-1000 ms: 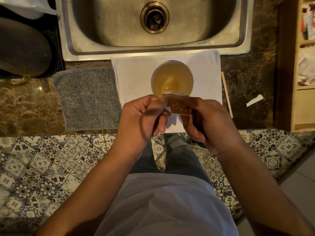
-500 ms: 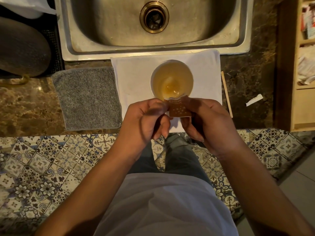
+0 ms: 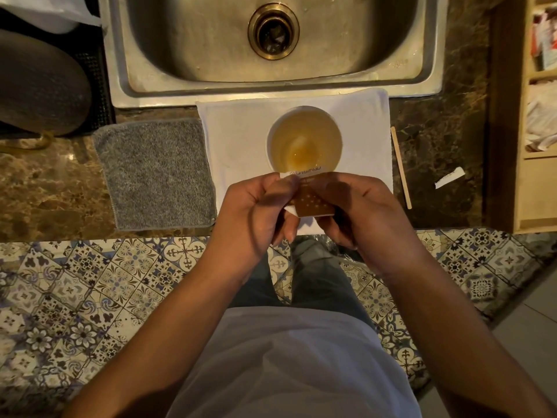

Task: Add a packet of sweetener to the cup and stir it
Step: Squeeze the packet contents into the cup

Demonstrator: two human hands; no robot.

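Kitchen, likely — sink [image 3: 193,49], stone counter [image 3: 45,188].

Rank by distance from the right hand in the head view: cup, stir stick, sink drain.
From the right hand:
1. Cup, just beyond the fingertips, on the white cloth.
2. Stir stick, to its right on the counter.
3. Sink drain, far ahead in the basin.

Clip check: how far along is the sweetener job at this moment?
Early. Done: the cup of amber drink stands on the white cloth. In hand: left hand and right hand both pinch the brown sweetener packet near the cup. Left: pouring, then stirring; the wooden stirrer lies untouched.
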